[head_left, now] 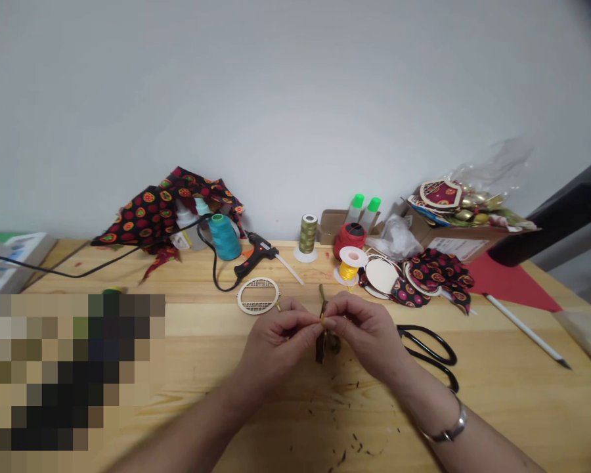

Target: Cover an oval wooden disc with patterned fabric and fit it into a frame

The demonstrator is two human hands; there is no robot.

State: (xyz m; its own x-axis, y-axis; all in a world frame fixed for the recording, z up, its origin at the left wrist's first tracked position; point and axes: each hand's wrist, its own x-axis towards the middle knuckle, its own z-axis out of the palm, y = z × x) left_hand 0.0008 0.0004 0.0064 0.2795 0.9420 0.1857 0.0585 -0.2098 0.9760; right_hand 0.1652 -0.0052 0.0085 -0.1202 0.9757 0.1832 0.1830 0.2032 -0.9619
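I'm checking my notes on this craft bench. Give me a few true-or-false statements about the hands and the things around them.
1. The left hand and the right hand both pinch a small dark piece. True.
2. The black scissors lie beside the left hand. False: they lie by the right hand.
3. The glue gun is held in a hand. False: it lies on the table, behind the hands.
4. The teal spool stands upright. True.

Left hand [276, 339], right hand [370, 334] close together, fingers [309, 326] in a pinch.
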